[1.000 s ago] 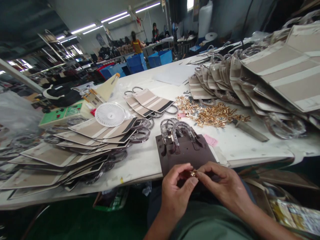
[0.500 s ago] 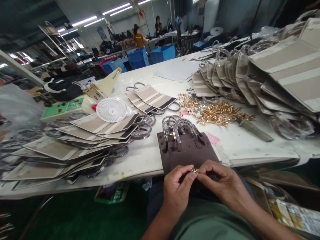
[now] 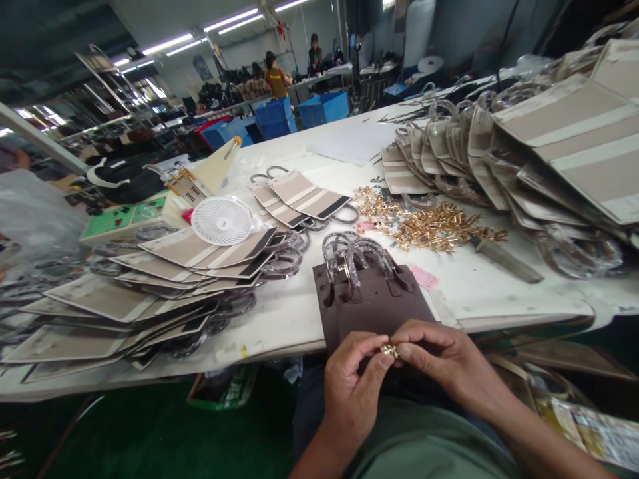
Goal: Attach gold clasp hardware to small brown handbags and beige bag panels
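Observation:
My left hand (image 3: pixel 354 386) and my right hand (image 3: pixel 444 362) meet at the table's near edge, both pinched on one small gold metal fitting (image 3: pixel 389 350). Under them lies a dark brown bag panel (image 3: pixel 374 306) with wrapped handles (image 3: pixel 357 256), partly hanging over the white table (image 3: pixel 289 313). A heap of gold metal fittings (image 3: pixel 429 226) lies beyond it, toward the right.
Stacks of beige striped bag panels lie at the left (image 3: pixel 150 293), centre (image 3: pixel 304 196) and right (image 3: pixel 549 146). A small white fan (image 3: pixel 222 221) rests on the left stack. A knife-like tool (image 3: pixel 504 259) lies by the fittings. Blue bins (image 3: pixel 299 113) and seated people are far behind.
Both hands stay pinched on the gold fitting, shifting only slightly; the view has moved a little.

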### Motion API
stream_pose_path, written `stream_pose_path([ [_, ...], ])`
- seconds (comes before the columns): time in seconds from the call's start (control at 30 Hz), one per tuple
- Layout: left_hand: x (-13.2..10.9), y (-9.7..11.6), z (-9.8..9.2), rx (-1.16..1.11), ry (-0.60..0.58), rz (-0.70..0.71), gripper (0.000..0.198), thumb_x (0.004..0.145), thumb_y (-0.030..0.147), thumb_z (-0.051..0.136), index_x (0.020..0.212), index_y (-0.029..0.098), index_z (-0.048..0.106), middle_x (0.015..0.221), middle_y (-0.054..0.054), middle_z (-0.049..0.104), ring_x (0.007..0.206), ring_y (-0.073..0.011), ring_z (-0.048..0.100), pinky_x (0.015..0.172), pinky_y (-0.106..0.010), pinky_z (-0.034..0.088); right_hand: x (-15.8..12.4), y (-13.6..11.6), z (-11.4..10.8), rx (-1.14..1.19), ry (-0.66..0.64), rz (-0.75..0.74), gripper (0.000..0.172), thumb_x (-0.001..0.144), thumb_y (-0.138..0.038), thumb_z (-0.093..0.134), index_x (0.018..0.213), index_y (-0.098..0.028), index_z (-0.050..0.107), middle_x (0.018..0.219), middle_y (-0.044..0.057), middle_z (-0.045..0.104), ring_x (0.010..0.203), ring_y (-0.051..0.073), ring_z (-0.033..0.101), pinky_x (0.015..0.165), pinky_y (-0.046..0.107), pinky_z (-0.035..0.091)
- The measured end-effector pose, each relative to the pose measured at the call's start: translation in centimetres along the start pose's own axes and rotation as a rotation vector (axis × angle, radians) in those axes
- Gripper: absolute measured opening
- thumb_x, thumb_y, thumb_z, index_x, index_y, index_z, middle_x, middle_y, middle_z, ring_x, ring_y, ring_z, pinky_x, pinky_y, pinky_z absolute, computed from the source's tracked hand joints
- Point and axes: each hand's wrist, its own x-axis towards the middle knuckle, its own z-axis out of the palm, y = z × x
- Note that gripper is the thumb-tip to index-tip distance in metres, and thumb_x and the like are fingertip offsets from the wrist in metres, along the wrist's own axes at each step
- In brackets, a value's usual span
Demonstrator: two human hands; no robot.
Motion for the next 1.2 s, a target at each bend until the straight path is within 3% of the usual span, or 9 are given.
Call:
stream_pose_path([
  [0.17,0.0,0.0,-0.1,0.223,-0.02,0.243,0.019,0.096,0.019,0.068,0.113,0.025,0.073,0.095,-0.003,0.076,0.085,-0.0138,0.072,0.08,-0.022,0.057,-0.2,-0.2,0.8,-0.157,0.056,-0.1,0.034,0.102,-0.045,0.061,0.08,-0.022,0.071,0.077,0.0,0.067,0.072,0.016,0.064,0.068,0.021,0.049],
  [0.33,0.3,-2.7,0.7,0.185,0.158,0.437,0.018,0.099,0.036,0.065,0.109,0.025,0.075,0.08,-0.004,0.073,0.07,-0.015,0.068,0.07,-0.023,0.057,0.1,-0.2,1.1,-0.115,0.101,-0.139,0.037,0.099,-0.05,0.062,0.075,-0.023,0.07,0.074,0.001,0.068,0.069,0.018,0.067,0.066,0.02,0.054],
  [0.43,0.4,-3.3,1.0,0.071,0.152,0.305,0.026,0.1,0.044,0.063,0.105,0.023,0.077,0.084,-0.006,0.071,0.074,-0.0163,0.067,0.072,-0.026,0.057,0.0,0.2,1.3,0.011,0.089,-0.126,0.03,0.092,-0.056,0.071,0.095,-0.028,0.08,0.09,0.004,0.076,0.087,0.024,0.074,0.081,0.025,0.059],
  [0.5,0.4,-2.9,1.1,-0.006,0.124,0.18,0.027,0.098,0.046,0.065,0.105,0.023,0.078,0.092,-0.008,0.069,0.083,-0.0181,0.068,0.078,-0.028,0.058,-0.1,1.0,1.7,0.111,0.1,-0.085,0.036,0.085,-0.059,0.077,0.104,-0.029,0.082,0.101,0.005,0.078,0.098,0.027,0.074,0.089,0.029,0.06],
  [0.63,0.7,-2.1,0.6,-0.004,0.076,0.057,0.029,0.097,0.046,0.067,0.115,0.025,0.077,0.102,-0.008,0.067,0.092,-0.0201,0.068,0.085,-0.031,0.058,0.3,2.7,2.2,0.213,0.235,0.073,0.037,0.082,-0.059,0.08,0.097,-0.026,0.083,0.098,0.005,0.08,0.094,0.027,0.075,0.087,0.03,0.061],
  [0.83,3.3,-3.4,-2.4,0.375,0.285,-0.086,0.054,0.086,0.028,0.072,0.139,0.026,0.062,0.141,-0.012,0.059,0.122,-0.0285,0.059,0.095,-0.04,0.054,2.9,3.9,0.1,-0.132,0.369,0.023,0.041,0.085,-0.062,0.074,0.101,-0.024,0.082,0.111,0.007,0.08,0.105,0.03,0.074,0.093,0.03,0.06],
  [0.97,4.9,-4.1,-3.4,0.378,0.233,-0.211,0.068,0.082,0.026,0.074,0.147,0.023,0.054,0.14,-0.012,0.06,0.111,-0.0256,0.061,0.089,-0.038,0.053,4.1,5.4,-0.9,-0.202,0.354,0.03,0.041,0.086,-0.062,0.074,0.102,-0.025,0.082,0.109,0.006,0.081,0.102,0.03,0.076,0.092,0.035,0.062],
  [1.07,5.3,-3.6,-3.1,0.385,0.237,-0.231,0.071,0.081,0.024,0.076,0.148,0.023,0.053,0.133,-0.011,0.064,0.104,-0.0237,0.062,0.089,-0.037,0.052,4.4,6.4,-1.2,-0.159,0.375,0.078,0.046,0.084,-0.064,0.075,0.105,-0.024,0.082,0.104,0.007,0.081,0.096,0.03,0.076,0.088,0.036,0.063],
  [1.2,5.5,-2.3,-2.4,0.446,0.278,-0.116,0.072,0.08,0.019,0.075,0.148,0.026,0.054,0.126,-0.009,0.066,0.106,-0.024,0.062,0.096,-0.04,0.051,4.5,6.9,-1.5,-0.104,0.394,0.127,0.05,0.082,-0.064,0.077,0.11,-0.022,0.08,0.102,0.008,0.081,0.09,0.028,0.076,0.082,0.036,0.063],
])
